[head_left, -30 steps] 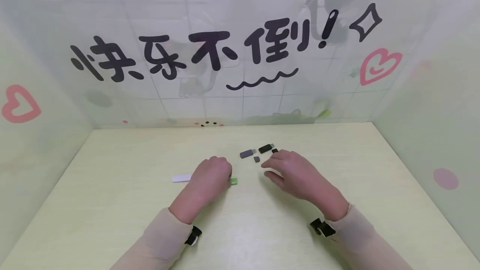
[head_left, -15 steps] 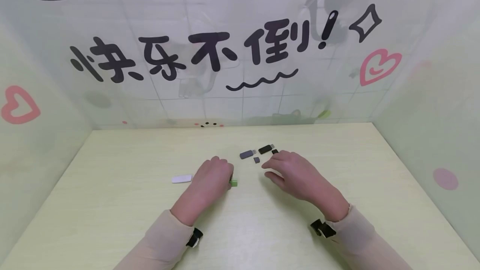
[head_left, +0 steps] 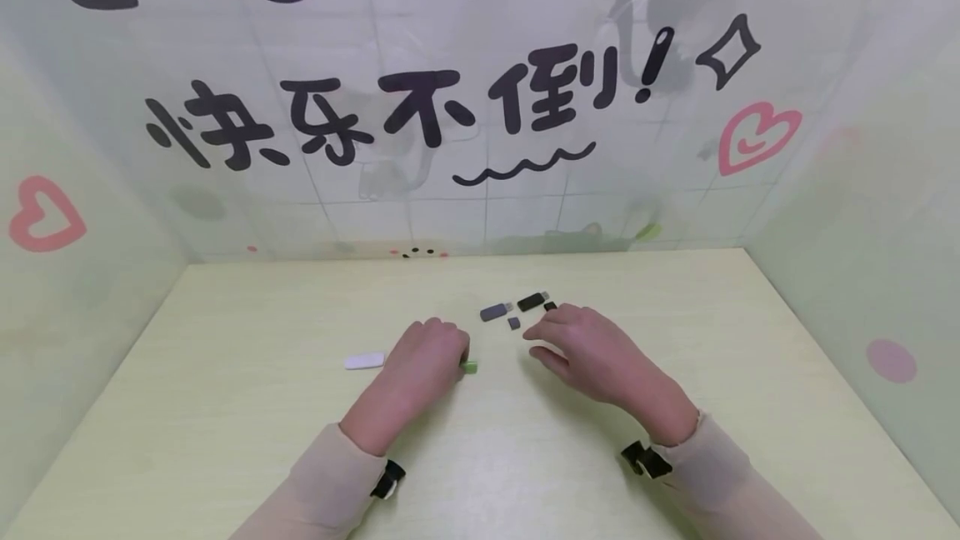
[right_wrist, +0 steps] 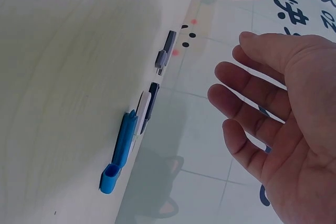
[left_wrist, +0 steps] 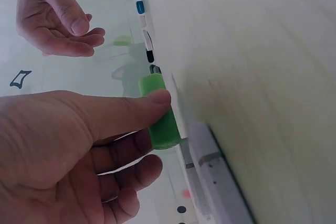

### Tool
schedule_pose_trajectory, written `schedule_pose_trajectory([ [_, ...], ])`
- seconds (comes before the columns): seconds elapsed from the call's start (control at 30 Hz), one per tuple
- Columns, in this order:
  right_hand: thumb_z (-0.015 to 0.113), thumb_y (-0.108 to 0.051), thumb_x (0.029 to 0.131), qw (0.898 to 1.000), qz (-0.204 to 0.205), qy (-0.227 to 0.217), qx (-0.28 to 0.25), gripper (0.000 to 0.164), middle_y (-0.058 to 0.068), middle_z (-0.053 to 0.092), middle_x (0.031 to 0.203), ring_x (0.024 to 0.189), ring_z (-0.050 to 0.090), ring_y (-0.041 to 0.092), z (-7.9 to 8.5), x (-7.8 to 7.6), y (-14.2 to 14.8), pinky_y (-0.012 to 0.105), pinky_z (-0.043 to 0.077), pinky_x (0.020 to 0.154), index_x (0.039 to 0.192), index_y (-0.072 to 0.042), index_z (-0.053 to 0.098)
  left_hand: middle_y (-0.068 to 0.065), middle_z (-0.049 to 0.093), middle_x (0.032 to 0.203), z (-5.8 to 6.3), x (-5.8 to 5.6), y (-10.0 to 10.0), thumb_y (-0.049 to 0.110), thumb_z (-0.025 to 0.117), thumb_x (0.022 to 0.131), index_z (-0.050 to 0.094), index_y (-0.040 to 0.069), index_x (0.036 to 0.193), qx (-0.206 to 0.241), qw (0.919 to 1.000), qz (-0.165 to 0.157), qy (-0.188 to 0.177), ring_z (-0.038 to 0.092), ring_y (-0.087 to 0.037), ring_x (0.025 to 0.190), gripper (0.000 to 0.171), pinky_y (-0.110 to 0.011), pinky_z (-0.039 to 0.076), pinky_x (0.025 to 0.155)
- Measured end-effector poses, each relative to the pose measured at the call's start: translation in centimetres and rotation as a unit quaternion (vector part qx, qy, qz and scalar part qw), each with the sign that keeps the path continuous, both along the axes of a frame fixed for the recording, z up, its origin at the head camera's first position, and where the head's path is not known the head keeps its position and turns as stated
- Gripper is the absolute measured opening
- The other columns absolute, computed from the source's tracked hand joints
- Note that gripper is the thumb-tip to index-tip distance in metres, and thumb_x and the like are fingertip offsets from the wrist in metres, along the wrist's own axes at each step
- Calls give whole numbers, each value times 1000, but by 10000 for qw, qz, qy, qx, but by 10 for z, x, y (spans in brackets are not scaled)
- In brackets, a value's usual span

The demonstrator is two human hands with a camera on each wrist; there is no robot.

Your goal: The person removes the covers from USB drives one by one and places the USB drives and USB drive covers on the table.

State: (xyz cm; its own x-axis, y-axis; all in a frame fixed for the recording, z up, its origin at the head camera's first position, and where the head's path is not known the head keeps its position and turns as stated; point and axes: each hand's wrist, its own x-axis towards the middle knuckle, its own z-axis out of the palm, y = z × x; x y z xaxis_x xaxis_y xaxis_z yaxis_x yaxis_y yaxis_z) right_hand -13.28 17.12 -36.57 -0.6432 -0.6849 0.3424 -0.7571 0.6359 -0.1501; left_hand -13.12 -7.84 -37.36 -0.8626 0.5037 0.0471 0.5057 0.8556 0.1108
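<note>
My left hand (head_left: 423, 365) pinches a small green USB stick (left_wrist: 164, 127) between thumb and forefinger, just above the table. Only its green end shows past the fingers in the head view; no metal plug is visible. Left of that hand lies a white USB stick (head_left: 364, 361). My right hand (head_left: 592, 348) holds nothing; its fingers are loosely bent in the right wrist view. Beyond it lie a grey USB stick (head_left: 493, 312) with its cap (head_left: 513, 323) off, and a black USB stick (head_left: 531, 302) with a black cap (head_left: 551, 307) partly covered by the hand.
In the right wrist view, a blue USB stick (right_wrist: 125, 137) lies beside a blue cap (right_wrist: 109, 178) and a white stick (right_wrist: 142, 111); the right hand hides these from the head view. A patterned wall (head_left: 420, 223) borders the light wooden table (head_left: 262, 315) at the back.
My left hand has shifted slightly right with the green USB stick, and a little less of the stick's end shows. My right hand stays in place.
</note>
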Motion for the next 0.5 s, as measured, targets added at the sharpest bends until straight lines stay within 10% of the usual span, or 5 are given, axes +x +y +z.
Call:
schedule_pose_trajectory([
  [0.5, 73, -20, 90, 9999, 69, 11, 126, 24, -1, 71, 106, 97, 65, 16, 5, -5, -10, 33, 51, 87, 113, -11, 73, 3, 58, 83, 10, 4, 1, 14, 79, 84, 72, 13, 92, 614, 9965, 11, 561, 58, -16, 72, 10, -32, 48, 67],
])
